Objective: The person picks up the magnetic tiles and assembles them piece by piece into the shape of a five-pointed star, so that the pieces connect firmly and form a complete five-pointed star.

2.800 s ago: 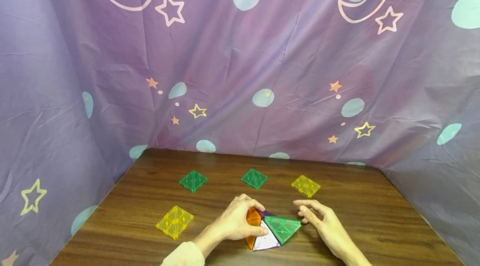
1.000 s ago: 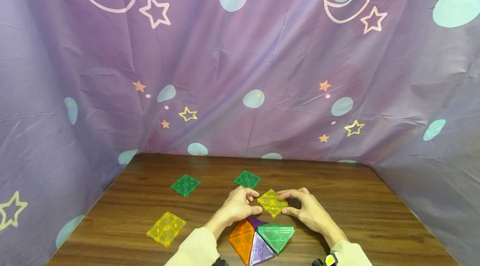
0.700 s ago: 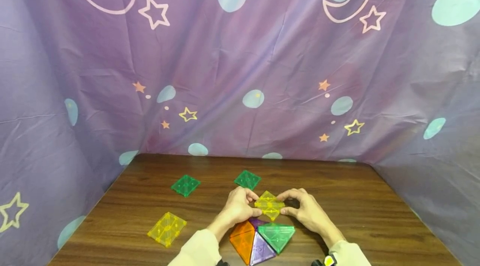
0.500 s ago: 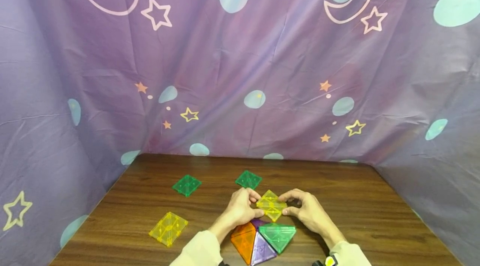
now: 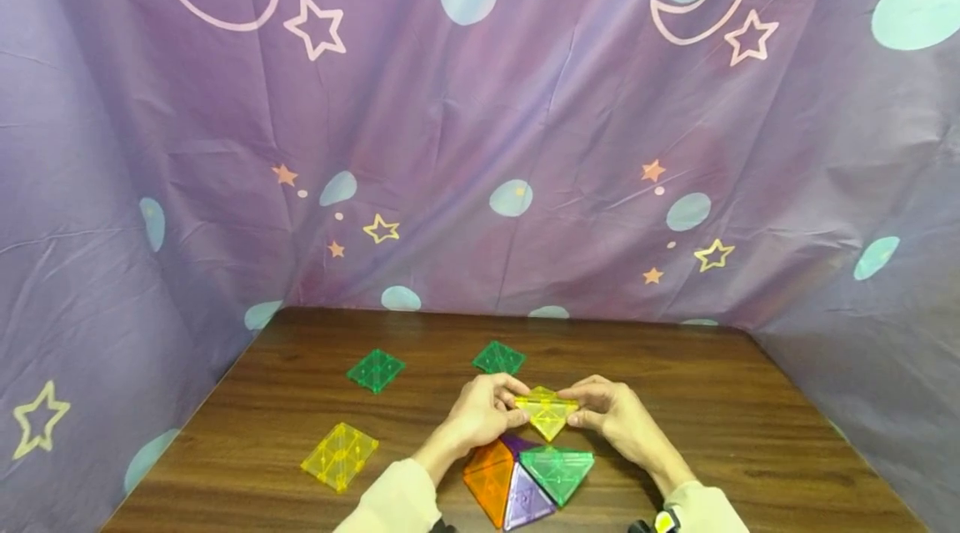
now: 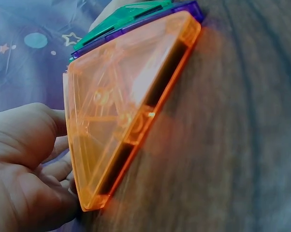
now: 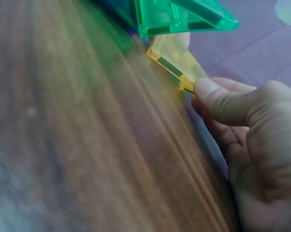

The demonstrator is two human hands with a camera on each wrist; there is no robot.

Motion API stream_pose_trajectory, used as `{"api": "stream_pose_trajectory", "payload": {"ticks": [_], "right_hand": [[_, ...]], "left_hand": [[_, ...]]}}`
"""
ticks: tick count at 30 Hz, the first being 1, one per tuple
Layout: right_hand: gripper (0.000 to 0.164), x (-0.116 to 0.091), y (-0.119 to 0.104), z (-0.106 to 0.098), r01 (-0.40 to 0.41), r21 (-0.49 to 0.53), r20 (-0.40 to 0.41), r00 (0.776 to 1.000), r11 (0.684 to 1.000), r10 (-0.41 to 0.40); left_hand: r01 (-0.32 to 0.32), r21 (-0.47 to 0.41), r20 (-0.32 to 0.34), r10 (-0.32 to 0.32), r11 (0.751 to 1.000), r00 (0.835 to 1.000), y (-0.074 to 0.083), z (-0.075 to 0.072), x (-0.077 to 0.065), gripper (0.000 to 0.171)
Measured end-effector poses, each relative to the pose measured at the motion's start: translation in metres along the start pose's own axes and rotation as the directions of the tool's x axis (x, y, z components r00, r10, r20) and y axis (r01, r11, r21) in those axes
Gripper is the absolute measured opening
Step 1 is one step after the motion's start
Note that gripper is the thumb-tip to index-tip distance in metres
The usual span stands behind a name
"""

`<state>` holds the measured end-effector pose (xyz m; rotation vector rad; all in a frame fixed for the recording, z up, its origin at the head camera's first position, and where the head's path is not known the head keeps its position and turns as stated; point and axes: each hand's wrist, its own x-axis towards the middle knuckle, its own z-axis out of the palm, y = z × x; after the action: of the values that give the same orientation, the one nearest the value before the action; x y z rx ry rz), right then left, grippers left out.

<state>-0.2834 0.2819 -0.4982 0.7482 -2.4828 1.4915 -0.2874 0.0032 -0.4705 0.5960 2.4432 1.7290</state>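
Fingers (image 5: 592, 391) pinch | folded translucent yellow tile (image 5: 547, 416) | wood-grain table (image 5: 247, 450)

From the cluster (image 5: 527, 490) on the table (image 5: 735, 433), left tile (image 5: 341, 456) lies at nine o'clock, rear tile (image 5: 377, 370) at ten, far tile (image 5: 498, 357) towards twelve, beyond held tile (image 5: 547, 414).

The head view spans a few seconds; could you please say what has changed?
The left hand has let go of the tile cluster, and now it and the right hand pinch the yellow diamond tile, which has moved leftward and nearer that cluster and looks folded across its middle. The back-left green tile, back-middle green tile and other yellow tile stayed put.
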Motion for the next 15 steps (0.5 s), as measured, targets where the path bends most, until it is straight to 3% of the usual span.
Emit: {"api": "stream_pose_trajectory", "payload": {"ticks": [6,11,15], "right_hand": [[0.034,0.000,-0.002,0.001,-0.052,0.135,0.001,0.999,0.990,0.052],[0.030,-0.001,-0.003,0.002,-0.069,0.126,-0.023,0.997,0.990,0.072],[0.030,-0.001,-0.003,0.001,-0.077,0.135,-0.035,0.996,0.988,0.082]], "left_hand": [[0.018,-0.069,0.046,-0.015,0.997,0.999,-0.001,-0.006,0.000,0.027],[0.048,-0.171,0.129,-0.026,0.984,0.991,-0.004,-0.012,0.000,0.031],[0.061,-0.199,0.170,-0.027,0.978,0.985,-0.006,-0.015,0.001,0.033]]}}
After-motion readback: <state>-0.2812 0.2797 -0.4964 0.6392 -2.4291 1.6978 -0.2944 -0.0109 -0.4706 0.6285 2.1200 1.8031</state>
